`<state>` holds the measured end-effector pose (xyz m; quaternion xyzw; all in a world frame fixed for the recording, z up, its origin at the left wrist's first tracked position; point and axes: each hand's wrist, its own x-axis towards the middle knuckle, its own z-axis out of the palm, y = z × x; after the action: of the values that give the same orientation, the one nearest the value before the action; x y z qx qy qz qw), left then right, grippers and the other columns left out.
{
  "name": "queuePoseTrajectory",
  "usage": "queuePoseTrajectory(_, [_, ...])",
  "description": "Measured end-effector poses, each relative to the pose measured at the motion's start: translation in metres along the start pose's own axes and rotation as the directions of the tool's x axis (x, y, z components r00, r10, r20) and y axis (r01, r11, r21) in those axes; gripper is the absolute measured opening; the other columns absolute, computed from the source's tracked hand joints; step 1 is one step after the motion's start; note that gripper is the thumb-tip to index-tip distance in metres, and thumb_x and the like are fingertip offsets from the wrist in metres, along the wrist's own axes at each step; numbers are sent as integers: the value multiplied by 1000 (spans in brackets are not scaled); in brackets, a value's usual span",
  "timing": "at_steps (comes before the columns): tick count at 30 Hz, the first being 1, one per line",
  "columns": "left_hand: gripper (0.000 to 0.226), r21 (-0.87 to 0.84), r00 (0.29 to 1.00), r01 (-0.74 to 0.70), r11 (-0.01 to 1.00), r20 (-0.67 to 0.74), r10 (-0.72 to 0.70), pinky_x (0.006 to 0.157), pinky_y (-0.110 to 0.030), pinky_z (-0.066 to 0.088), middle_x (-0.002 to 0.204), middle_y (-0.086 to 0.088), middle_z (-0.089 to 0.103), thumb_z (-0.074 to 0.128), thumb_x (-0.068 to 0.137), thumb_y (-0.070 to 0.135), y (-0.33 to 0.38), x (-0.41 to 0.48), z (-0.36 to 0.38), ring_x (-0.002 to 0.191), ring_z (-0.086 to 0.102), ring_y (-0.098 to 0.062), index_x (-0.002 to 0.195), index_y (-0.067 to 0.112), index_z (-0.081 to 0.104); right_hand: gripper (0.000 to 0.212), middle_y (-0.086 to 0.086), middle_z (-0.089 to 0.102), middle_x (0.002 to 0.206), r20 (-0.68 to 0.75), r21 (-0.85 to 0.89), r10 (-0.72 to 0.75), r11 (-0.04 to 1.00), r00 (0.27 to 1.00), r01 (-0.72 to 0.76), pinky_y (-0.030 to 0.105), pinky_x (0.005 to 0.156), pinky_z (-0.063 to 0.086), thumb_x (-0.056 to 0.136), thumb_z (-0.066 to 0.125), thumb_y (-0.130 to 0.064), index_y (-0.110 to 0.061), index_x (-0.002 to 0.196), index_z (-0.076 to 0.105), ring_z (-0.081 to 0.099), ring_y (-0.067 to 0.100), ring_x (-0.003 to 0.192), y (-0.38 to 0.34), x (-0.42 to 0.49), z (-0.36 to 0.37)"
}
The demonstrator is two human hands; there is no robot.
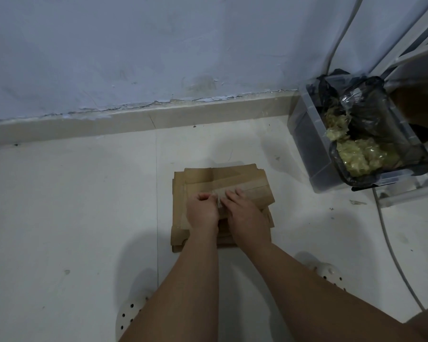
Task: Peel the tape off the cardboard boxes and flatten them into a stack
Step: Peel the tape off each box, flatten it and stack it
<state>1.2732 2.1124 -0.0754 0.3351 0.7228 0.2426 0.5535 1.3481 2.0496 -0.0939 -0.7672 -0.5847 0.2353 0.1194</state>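
Observation:
A stack of flattened brown cardboard boxes (198,180) lies on the pale floor in front of me. A strip of clear tape (250,186) runs across the top piece from left to right. My left hand (202,212) is curled and pinches the lifted end of the tape near the middle of the box. My right hand (245,213) lies close beside it, fingers spread flat and pressing the cardboard down. Both forearms hide the near part of the stack.
A clear plastic bin (314,154) lined with a black bag and holding crumpled tape stands at the right by the wall. A grey cable (391,245) runs down the floor beside it. My white shoes (127,317) flank the stack; the skirting board (84,124) runs behind.

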Motion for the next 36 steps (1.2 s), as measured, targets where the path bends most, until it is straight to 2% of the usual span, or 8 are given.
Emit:
queuePoseTrajectory(15, [10,284,985,-158,946,-25,172,55,-17,36,85,0,62,53,90,9,26,-6,13,70,53,-10,90,11,63,50,-2,35,153,39,62,44,997,998,-46,30,114,25,99,42,-22,-19,148,32,16,20,147,-12,15,-11])
queuePoseTrajectory(21, [16,280,983,-168,945,112,142,75,-36,55,86,-6,68,54,86,5,40,-5,9,84,65,-23,78,11,67,59,0,57,130,-46,342,159,930,986,-134,42,87,51,94,47,-20,-22,148,24,55,21,116,-15,13,-13])
queuePoseTrajectory(23, [24,226,983,-128,966,161,93,62,-30,54,75,-5,67,57,83,1,50,-3,8,74,63,-21,64,15,63,64,-2,58,128,-52,363,188,919,981,-157,41,85,53,93,52,-25,-22,149,21,58,19,113,-15,12,-15])
queuePoseTrajectory(26, [32,200,968,-77,977,248,25,46,-23,42,59,-3,60,59,82,-5,62,-3,5,56,54,-16,56,14,60,48,-5,61,123,-116,342,212,926,970,-161,32,83,51,93,55,-31,-25,139,41,58,15,110,-13,12,-16])
queuePoseTrajectory(30, [15,159,938,-107,982,342,47,60,-26,49,59,-5,67,62,86,0,64,-1,0,55,62,-13,75,5,70,21,-5,67,100,-160,377,275,905,948,-199,24,67,44,96,52,-32,-22,112,62,61,13,89,-9,18,-20])
queuePoseTrajectory(32, [12,336,894,-358,871,391,217,63,-18,48,71,-5,70,61,87,5,66,3,-3,65,64,-14,85,4,73,23,-3,70,99,-160,448,343,861,925,-242,24,72,49,96,53,-30,-18,110,67,62,13,88,-5,20,-25])
queuePoseTrajectory(34, [15,503,809,-577,643,459,367,57,-6,39,80,2,70,59,89,11,66,3,-4,71,61,-10,87,12,74,21,-4,71,97,-150,497,417,816,897,-296,21,72,49,94,57,-28,-17,106,70,63,10,86,-1,23,-30])
queuePoseTrajectory(36, [19,583,771,-635,507,442,457,60,-6,35,90,7,68,54,94,16,57,4,-4,77,55,-6,97,16,73,18,-4,70,91,-119,526,454,783,883,-332,16,61,43,92,58,-27,-16,100,72,61,7,78,3,27,-32])
